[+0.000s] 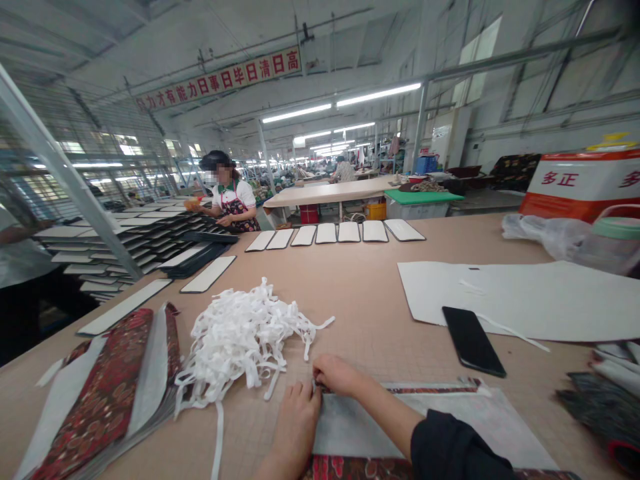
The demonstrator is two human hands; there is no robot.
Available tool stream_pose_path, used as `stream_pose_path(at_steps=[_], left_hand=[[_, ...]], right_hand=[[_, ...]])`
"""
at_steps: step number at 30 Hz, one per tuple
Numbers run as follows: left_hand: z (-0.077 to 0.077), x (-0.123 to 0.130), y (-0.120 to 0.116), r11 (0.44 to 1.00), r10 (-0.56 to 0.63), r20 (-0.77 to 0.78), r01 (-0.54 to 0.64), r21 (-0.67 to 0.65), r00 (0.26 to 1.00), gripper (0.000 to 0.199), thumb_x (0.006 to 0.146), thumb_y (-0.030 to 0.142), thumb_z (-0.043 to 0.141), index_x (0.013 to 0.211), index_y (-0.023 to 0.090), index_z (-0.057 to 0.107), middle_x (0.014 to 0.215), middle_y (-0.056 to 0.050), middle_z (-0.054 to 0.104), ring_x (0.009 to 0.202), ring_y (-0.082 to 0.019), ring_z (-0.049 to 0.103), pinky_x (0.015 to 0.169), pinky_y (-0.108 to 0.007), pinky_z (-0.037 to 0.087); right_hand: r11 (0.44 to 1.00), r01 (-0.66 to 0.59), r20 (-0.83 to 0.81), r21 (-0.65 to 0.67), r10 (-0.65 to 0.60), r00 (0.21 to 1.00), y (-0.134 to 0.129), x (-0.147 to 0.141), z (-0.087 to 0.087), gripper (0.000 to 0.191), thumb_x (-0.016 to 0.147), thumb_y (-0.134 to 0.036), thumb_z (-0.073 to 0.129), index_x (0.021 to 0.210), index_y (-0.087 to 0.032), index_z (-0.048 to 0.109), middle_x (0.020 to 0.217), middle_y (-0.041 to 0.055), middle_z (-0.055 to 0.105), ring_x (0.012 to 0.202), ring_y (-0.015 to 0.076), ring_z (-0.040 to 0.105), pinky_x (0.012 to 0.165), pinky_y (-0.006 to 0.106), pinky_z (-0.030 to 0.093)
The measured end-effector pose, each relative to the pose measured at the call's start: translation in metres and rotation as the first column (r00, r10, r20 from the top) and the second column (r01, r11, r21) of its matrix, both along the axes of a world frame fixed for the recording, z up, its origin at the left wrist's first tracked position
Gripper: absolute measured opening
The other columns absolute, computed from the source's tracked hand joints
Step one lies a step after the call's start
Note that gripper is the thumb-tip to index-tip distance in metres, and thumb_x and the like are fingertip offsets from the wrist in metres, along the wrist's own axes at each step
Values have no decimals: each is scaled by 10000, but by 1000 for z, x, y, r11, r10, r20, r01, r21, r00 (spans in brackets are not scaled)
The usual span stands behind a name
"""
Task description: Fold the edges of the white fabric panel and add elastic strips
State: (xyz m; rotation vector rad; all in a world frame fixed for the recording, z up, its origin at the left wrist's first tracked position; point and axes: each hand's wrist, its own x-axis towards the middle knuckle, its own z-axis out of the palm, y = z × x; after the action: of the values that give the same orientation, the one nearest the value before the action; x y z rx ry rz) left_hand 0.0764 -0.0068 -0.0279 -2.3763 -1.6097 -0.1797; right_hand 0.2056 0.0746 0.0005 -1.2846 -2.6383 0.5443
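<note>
My left hand (299, 417) rests at the left end of a pale-backed fabric piece (360, 427) with a red patterned strip along its far edge. Right beside it, my right hand (336, 375) pinches the piece's far left corner, its forearm crossing over the fabric. The fingertips of both hands nearly meet; what lies between them is too small to make out. A heap of white strips (245, 330) lies just beyond and left of my hands. Folded red patterned fabric (107, 387) is stacked at the left.
White panels (326, 233) line the far table edge. On the right are a black phone (473, 340), a large white sheet (560, 300), a plastic bag (545, 237) and a red-white box (575, 187). A person (233, 197) stands beyond stacked panels; another is at far left.
</note>
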Motion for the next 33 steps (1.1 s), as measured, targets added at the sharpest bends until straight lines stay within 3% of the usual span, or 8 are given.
stream_pose_path(at_steps=[9,14,18,20,24,27,30,33], left_hand=[[2,0,2,999,0,22,-1,42,1000,212,823,137,500,986,237,592,937,-29,595,837,-202,527,723,-343,389],[-4,-1,8,991,-114,69,108,83,991,242,828,87,465,978,226,595,1091,-13,581,1019,-181,480,911,-354,306],[2,-1,12,991,-136,85,135,21,987,308,812,45,428,1000,217,600,1082,-6,603,996,-187,496,931,-377,275],[11,-2,15,987,-156,70,158,-27,985,318,806,63,422,1017,219,600,1106,-18,595,993,-207,497,923,-399,275],[35,7,17,984,-135,14,136,-113,991,290,828,112,381,921,208,638,1007,-39,630,951,-231,515,906,-433,271],[44,27,17,990,-106,-34,103,-92,994,298,844,149,351,797,181,644,867,-62,633,899,-242,522,884,-433,276],[44,54,22,984,-136,50,141,-112,989,232,830,198,390,837,193,622,916,-59,607,912,-228,514,840,-376,308],[43,77,32,951,-102,198,154,-267,975,158,758,240,488,862,206,602,915,-32,608,899,-196,524,771,-297,335]], right_hand=[[995,56,55,85,-61,997,-11,-10,4,264,756,-47,412,942,-103,591,949,116,601,854,205,564,713,269,425],[945,126,44,303,-146,988,-36,-2,1,226,832,-68,365,931,-130,559,949,93,565,861,197,528,716,283,417],[874,-101,141,475,38,989,-60,53,-7,120,858,-187,444,866,-150,558,876,59,560,860,195,490,734,294,400],[876,-108,179,471,25,983,-71,96,-9,116,858,-205,460,893,-151,556,888,53,561,859,187,485,738,287,392],[911,116,156,397,-191,969,-87,189,-8,148,863,-171,440,924,-167,574,943,54,561,908,175,483,788,268,364],[899,312,151,308,-370,917,-89,238,-3,202,839,-111,406,867,-153,601,941,71,566,899,177,495,777,257,358],[874,435,130,216,-467,874,-84,257,6,224,790,-79,401,821,-143,613,931,79,570,881,174,506,746,241,360],[860,489,97,146,-504,858,-78,256,15,226,708,-84,475,881,-148,606,945,70,576,914,177,498,758,236,359]])
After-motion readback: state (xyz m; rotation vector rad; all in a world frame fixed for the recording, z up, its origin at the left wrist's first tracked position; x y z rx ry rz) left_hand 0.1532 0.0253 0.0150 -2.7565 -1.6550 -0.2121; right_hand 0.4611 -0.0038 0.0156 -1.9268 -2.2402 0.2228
